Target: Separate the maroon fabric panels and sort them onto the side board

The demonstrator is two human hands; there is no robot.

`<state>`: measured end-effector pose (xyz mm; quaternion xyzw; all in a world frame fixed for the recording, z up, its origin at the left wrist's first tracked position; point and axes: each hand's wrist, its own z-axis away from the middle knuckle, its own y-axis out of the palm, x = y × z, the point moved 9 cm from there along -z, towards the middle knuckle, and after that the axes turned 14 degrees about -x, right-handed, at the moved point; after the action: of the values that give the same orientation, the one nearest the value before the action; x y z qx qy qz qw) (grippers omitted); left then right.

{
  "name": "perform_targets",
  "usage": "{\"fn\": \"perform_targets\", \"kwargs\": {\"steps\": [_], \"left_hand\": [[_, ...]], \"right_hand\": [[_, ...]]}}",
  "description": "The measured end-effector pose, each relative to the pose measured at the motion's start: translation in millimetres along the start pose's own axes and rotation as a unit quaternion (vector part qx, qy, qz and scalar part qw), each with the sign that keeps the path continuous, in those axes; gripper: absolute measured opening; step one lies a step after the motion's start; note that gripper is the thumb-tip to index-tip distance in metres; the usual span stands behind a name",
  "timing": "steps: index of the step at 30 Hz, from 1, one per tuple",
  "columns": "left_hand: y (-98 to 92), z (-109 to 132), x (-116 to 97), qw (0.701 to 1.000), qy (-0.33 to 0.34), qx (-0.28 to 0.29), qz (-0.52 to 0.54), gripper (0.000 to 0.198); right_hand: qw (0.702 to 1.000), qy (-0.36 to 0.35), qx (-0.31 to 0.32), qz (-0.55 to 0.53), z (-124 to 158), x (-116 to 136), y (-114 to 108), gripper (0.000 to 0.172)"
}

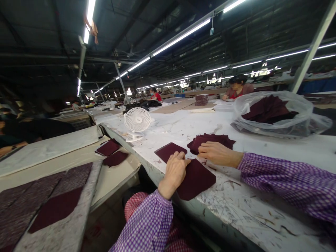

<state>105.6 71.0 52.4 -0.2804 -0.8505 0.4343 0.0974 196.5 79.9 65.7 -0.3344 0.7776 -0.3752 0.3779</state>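
My left hand [175,171] rests at the table edge with its fingers curled at the upper left edge of a maroon fabric piece [196,180], whose near corner hangs slightly over the edge. Just beyond those fingertips lies another flat maroon fabric piece [168,150], partly covered by the hand. My right hand [219,153] reaches in from the right, its fingers closed together at the near side of a fanned pile of maroon fabric pieces [223,140]. The fingertips' exact hold on the pile is partly hidden.
A white fan [137,120] stands on the white table [244,189]. At the right is a clear plastic bag [294,127] of maroon pieces. Left of the gap, a low board [76,227] carries more fabric. A co-worker [240,87] sits across the table.
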Motion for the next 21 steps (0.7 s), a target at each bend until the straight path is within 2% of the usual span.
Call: {"fn": "perform_targets", "kwargs": {"steps": [3,7,12,15,21], "left_hand": [[0.0,-0.7,-2.7,1.0,0.001,0.003,-0.014,0.033],[-1.8,-0.8,-4.2,1.0,0.01,0.001,-0.02,0.031],[-9.5,8.9,17.7,0.996,-0.029,-0.027,0.082,0.029],[-15.4,18.1,33.0,0.99,-0.048,-0.051,0.125,0.024],[-25.8,26.3,34.9,0.988,-0.024,-0.078,0.128,0.026]], "right_hand": [[0.991,0.074,-0.037,-0.103,-5.3,-4.0,-9.9,0.028],[0.974,0.098,-0.038,-0.201,-10.4,11.8,-0.5,0.028],[0.961,0.132,-0.042,-0.237,-6.0,13.0,8.7,0.026],[0.958,0.132,-0.02,-0.255,-4.6,11.7,6.8,0.027],[0.979,0.073,0.042,-0.184,-9.2,20.3,4.8,0.036]]}}
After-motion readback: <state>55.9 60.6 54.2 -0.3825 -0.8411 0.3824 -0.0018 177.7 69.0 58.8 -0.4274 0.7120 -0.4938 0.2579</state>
